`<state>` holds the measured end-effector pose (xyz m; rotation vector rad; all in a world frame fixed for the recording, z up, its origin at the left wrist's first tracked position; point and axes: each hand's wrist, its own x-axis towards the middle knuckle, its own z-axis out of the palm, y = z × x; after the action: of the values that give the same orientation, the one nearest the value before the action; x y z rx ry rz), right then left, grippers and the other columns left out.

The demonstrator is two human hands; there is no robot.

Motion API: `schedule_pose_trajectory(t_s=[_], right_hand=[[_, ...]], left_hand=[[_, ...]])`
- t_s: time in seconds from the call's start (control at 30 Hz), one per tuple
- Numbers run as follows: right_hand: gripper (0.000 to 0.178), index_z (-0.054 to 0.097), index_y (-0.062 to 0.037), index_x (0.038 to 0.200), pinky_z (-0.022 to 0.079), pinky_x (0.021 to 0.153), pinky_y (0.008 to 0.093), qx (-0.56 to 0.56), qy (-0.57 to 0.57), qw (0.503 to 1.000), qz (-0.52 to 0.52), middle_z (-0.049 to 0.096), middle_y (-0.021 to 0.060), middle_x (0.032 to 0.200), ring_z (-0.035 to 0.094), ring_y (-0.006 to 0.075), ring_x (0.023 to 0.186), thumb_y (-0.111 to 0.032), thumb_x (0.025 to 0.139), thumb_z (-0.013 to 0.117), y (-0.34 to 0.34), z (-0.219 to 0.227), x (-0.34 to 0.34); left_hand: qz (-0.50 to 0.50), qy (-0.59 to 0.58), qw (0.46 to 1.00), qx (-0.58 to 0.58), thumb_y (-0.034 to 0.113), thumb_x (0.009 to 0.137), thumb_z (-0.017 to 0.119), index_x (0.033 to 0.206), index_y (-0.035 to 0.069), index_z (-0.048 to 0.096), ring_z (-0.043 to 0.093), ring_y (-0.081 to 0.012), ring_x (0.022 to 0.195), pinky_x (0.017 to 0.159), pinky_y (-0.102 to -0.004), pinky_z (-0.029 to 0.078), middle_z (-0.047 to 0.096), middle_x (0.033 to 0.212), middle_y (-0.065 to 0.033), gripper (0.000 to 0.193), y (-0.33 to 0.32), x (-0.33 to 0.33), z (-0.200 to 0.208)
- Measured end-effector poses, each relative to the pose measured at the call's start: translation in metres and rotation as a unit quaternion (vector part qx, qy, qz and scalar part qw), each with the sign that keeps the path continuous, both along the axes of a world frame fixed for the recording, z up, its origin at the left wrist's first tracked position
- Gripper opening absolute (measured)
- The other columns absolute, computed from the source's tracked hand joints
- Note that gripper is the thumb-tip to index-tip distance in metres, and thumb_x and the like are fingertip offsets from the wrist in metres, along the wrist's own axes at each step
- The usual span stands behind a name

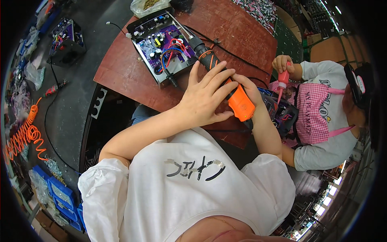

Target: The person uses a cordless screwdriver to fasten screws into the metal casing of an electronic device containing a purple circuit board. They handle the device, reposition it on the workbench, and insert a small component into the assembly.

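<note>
My left hand lies across an orange-and-black electric screwdriver, its fingers curled over the barrel. From the other side my right hand grips the same tool's body, partly hidden behind it. The tool's long thin metal shaft points up and left, along the right edge of an open metal casing. Its tip seems to reach the casing's far end; contact is hard to make out. Inside the casing sit a purple circuit board and red and blue wires. A black cable hangs over the near edge.
The reddish-brown board carries a bag of small brass-coloured parts. At right a co-worker holds a red bottle over another open unit. On the left are another unit, a coiled orange hose and blue bins.
</note>
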<state>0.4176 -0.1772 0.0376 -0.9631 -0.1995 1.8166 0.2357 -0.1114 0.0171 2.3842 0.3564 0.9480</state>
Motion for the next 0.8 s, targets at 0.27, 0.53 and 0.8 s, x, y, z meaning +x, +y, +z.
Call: schedule_pose_trajectory(t_s=[0.27,0.53,0.8], right_hand=[[0.026,0.054,-0.0045,0.114,0.053,0.081,0.0297,0.01,0.015,1.0,-0.021,0.061,0.0084,0.105,0.062,0.0161,0.094,-0.02,0.094,0.046,-0.003,-0.008,-0.003],[0.043,0.047,-0.002,0.124,0.057,0.07,0.0361,0.032,0.025,0.999,-0.03,0.06,0.0177,0.109,0.064,0.0222,0.087,-0.033,0.097,0.037,0.003,-0.014,-0.014],[0.05,0.042,-0.0004,0.128,0.057,0.054,0.0366,0.036,0.092,0.995,0.014,0.057,0.0265,0.111,0.064,0.0274,0.074,-0.04,0.099,0.031,0.006,-0.004,-0.026]], left_hand=[[0.0,-0.024,1.0,-0.017,0.022,0.059,0.074,0.118,0.008,0.052,0.042,-0.0321,0.128,0.104,-0.0584,0.022,0.048,0.128,-0.0148,0.065,-0.006,0.001,0.002],[-0.058,-0.034,0.998,-0.012,0.024,0.067,0.075,0.117,0.007,0.053,0.042,-0.0321,0.125,0.103,-0.049,0.03,0.047,0.129,-0.0137,0.057,0.036,-0.021,0.019],[0.345,0.1,0.923,0.138,0.019,0.073,0.07,0.086,0.01,0.066,0.052,-0.0246,0.105,0.085,-0.0408,0.039,0.059,0.101,-0.005,0.017,0.203,-0.044,-0.029]])
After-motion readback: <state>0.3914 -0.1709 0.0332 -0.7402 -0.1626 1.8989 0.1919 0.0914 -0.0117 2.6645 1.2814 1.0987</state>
